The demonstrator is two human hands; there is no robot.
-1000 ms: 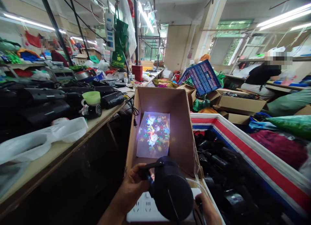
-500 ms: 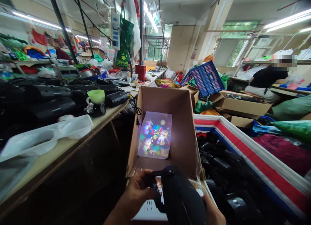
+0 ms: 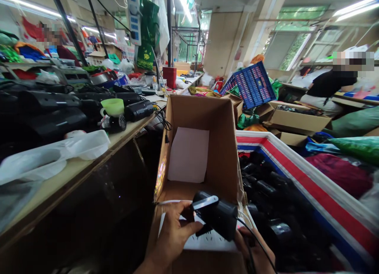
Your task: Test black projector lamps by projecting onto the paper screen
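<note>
In the head view, a black projector lamp [image 3: 223,216] with a cylindrical body and a shiny bracket is held over a white power strip [image 3: 211,241], at the picture's 5 o'clock; the left hand [image 3: 177,228], at the lamp's 9 o'clock, has thumb and fingers drawn narrow on its front end; the right hand [image 3: 257,246], at its 4 o'clock, is curled by the rear end and the black cable [image 3: 259,238], though how tightly it grips I cannot tell; at the lamp's 11 o'clock an open cardboard box [image 3: 223,147] has a plain white sheet of paper [image 3: 189,155] against its back, and coloured light [image 3: 160,171] falls on the box's wall at 10 o'clock; at 2 o'clock a red, white and blue striped bag [image 3: 291,173] holds piled black housings [image 3: 269,189]; at 9 o'clock runs a table [image 3: 62,183] with a white plastic tray [image 3: 53,151] and, at 10 o'clock, a yellow-green cup [image 3: 112,107]; at 1 o'clock leans a blue crate [image 3: 253,86]; a person in a black top [image 3: 331,86] is at 2 o'clock.
</note>
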